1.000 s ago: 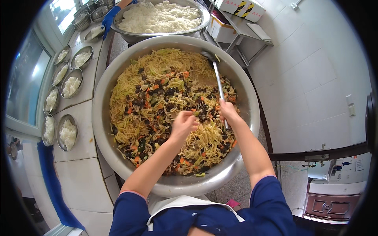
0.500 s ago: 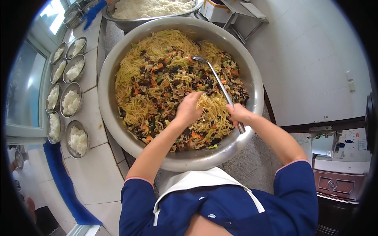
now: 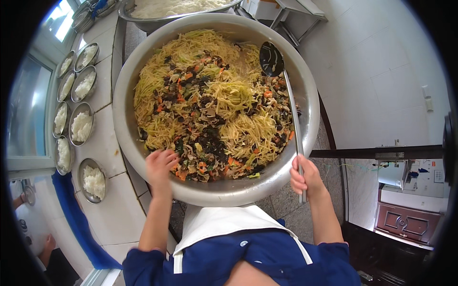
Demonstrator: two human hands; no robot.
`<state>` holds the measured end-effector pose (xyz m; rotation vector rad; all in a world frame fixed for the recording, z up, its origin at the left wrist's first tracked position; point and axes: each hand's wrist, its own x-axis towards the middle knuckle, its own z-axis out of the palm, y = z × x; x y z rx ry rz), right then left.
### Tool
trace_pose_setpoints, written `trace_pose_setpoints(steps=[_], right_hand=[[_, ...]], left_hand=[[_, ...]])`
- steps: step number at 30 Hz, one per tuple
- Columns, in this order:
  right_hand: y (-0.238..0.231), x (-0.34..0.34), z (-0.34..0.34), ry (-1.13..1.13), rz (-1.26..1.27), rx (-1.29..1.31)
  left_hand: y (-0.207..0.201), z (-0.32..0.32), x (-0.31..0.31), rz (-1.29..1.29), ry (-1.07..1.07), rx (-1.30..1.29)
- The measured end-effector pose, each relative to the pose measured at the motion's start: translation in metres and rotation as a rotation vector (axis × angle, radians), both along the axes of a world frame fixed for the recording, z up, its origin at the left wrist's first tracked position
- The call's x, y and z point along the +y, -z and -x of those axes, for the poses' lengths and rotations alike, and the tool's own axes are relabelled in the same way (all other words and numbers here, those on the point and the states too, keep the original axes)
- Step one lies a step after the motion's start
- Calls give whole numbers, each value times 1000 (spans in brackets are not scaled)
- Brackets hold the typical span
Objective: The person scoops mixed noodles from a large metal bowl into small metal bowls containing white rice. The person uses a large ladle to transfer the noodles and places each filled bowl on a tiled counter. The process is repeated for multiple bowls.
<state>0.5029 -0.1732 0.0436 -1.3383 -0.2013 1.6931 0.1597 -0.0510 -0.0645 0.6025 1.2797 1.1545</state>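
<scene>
A wide steel basin [image 3: 121, 102] in front of me is heaped with pale yellow-green shreds [image 3: 231, 97] mixed with black fungus, carrot bits and meat pieces. My right hand [image 3: 307, 176] grips the handle of a long metal ladle [image 3: 272, 59] beyond the basin's right front rim. The ladle's bowl rests at the far right part of the food, against the basin wall, and its handle runs down over the rim. With fingers spread and nothing in it, my left hand [image 3: 162, 167] hovers over the basin's left front rim, close to the food.
Left of the basin, a white tiled counter [image 3: 114, 217] carries several metal bowls of rice [image 3: 82, 126]. Behind stands a large basin of rice [image 3: 179, 8]. A metal stand [image 3: 303, 14] is at the far right. Through the window at lower left, part of another person's arm [image 3: 46, 248] shows.
My right hand has drawn back toward me with the ladle, whose bowl has swung to the right. The left hand has left the food's middle for the left front rim, fingers spread.
</scene>
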Motion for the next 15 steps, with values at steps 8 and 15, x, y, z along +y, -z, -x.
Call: trace_pose_setpoints(steps=[8,15], right_hand=[[77,43,24,-96,192,-444],[33,-7,5,-272,-61,-1439]], left_hand=[[-13,171,-40,130,-891,-367],[1,241,-37,-55,-693,-298]])
